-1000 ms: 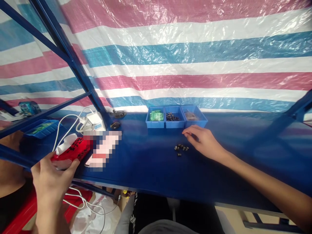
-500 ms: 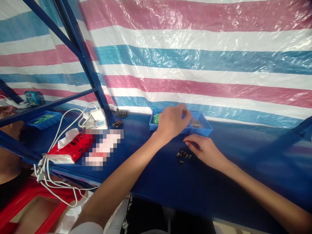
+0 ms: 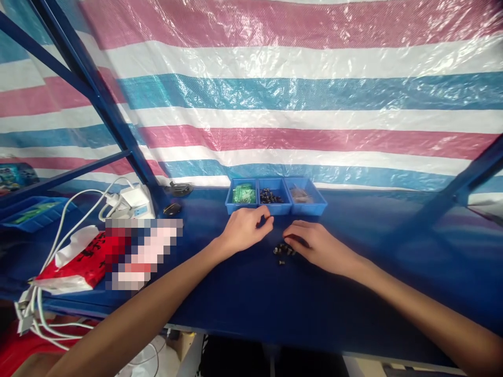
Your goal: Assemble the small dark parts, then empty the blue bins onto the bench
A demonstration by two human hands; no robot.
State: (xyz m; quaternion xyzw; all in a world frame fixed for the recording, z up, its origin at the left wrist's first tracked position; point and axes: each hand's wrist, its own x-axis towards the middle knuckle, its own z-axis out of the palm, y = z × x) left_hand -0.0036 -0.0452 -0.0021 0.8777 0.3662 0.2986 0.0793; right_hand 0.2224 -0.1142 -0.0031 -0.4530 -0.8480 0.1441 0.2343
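Head view: two bare hands at a blue desk (image 3: pixel 236 293), with striped sheeting (image 3: pixel 298 139) behind its rear edge.
Left hand (image 3: pixel 244 229): in front of the bins, thumb and fingers curled toward each other; whether they pinch anything, I cannot tell.
Right hand (image 3: pixel 316 243): fingertips bunched at the heap; cannot tell if they clamp a piece.
Small dark pieces (image 3: pixel 281 251): loose heap between the desk's front and rear edges, beside the right fingertips.
Blue bins (image 3: pixel 240 209): three abreast near the rear edge, holding green packets (image 3: pixel 243 193), dark parts (image 3: pixel 270 197) and something indistinct.
Tissue pack (image 3: pixel 80 264): red, near the front edge, leftward.
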